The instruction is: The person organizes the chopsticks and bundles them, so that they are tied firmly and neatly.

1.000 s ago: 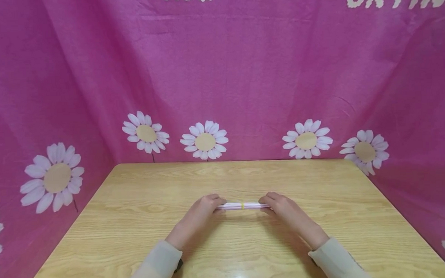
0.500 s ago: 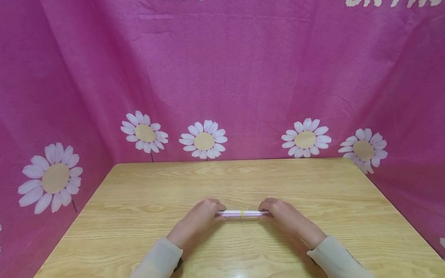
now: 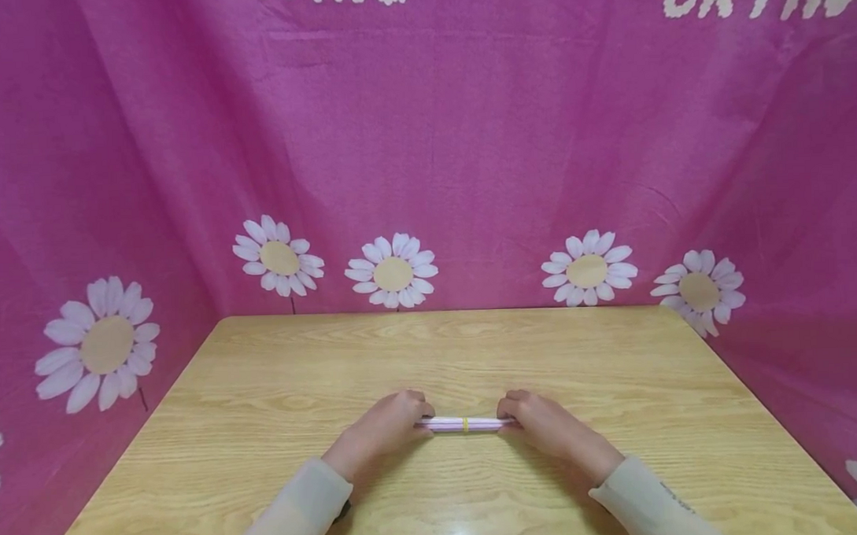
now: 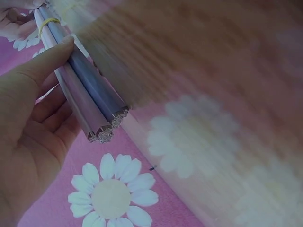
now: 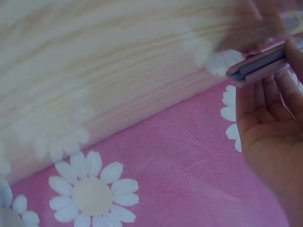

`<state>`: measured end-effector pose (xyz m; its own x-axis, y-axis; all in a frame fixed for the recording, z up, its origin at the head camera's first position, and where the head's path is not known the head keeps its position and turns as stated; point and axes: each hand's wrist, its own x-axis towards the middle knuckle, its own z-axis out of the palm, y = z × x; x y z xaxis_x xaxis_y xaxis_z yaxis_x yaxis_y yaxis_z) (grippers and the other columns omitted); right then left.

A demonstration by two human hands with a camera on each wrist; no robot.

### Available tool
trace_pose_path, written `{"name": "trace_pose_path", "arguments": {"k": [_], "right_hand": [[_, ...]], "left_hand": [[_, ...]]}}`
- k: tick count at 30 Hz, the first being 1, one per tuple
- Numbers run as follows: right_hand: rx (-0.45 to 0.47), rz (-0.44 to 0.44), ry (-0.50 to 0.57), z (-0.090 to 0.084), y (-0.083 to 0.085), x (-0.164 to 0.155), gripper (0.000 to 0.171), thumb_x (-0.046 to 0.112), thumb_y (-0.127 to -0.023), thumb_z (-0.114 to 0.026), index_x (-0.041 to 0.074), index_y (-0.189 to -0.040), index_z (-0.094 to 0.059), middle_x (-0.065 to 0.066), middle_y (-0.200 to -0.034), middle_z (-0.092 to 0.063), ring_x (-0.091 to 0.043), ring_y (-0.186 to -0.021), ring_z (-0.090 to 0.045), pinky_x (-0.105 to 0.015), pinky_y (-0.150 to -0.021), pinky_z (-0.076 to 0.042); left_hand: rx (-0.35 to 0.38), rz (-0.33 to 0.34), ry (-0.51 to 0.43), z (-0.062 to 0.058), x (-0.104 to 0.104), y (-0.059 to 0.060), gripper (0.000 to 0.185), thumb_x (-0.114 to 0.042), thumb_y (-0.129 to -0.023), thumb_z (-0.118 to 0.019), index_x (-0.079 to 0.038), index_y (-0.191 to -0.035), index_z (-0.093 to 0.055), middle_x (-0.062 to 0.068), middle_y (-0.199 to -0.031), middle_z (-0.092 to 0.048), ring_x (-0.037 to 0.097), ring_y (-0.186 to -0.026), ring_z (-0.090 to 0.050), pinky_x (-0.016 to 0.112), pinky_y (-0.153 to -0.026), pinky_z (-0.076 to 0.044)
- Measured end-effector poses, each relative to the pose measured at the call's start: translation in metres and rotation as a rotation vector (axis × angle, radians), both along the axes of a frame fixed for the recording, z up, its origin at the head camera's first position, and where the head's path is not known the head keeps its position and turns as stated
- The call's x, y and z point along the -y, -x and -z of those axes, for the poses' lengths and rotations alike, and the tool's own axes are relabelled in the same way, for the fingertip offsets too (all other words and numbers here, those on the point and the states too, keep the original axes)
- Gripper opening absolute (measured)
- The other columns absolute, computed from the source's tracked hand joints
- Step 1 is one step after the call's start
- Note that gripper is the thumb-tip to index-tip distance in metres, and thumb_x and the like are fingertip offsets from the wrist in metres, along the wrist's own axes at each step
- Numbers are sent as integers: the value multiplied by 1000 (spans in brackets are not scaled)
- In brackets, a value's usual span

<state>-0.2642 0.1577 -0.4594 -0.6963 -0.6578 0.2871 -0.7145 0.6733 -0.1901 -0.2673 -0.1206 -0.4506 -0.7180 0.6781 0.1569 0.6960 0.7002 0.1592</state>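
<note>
My left hand (image 3: pixel 384 426) and right hand (image 3: pixel 540 421) each curl around one end of a bundle of pale pink sticks (image 3: pixel 465 424), held level just above the wooden table (image 3: pixel 264 431), near its front middle. A yellow rubber band (image 3: pixel 465 424) circles the bundle's centre. I judge the single band could let the sticks fan out or slide endwise if either grip loosens. There is bare wood on every side; the pink daisy-print cloth (image 3: pixel 424 142) closes in the back and both sides.
</note>
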Motion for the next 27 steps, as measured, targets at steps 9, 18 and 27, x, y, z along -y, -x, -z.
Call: {"name": "trace_pose_path", "arguments": {"k": [9, 18, 27], "right_hand": [[-25, 9, -52, 2, 1, 0, 8, 12, -84, -73, 14, -85, -65, 4, -83, -60, -4, -73, -51, -24, -66, -49], [-56, 10, -50, 3, 2, -2, 11, 13, -82, -75, 15, -84, -64, 6, -81, -57, -5, -73, -50, -23, -65, -48], [-98, 0, -41, 5, 4, -4, 13, 16, -80, -77, 13, -85, -65, 4, -83, -61, -6, -74, -54, -25, -67, -49]], "left_hand": [[-42, 1, 73, 4, -1, 1, 19, -27, -85, -74, -11, -97, -73, -1, -87, -65, 1, -71, -48, 14, -68, -49], [-29, 24, 69, 7, 0, 4, 22, -29, -84, -74, -11, -96, -72, -2, -86, -61, 1, -70, -43, 14, -66, -45], [-12, 19, 58, 6, 1, 5, 26, -31, -83, -74, -11, -98, -71, -1, -89, -62, 2, -73, -45, 15, -68, -46]]}}
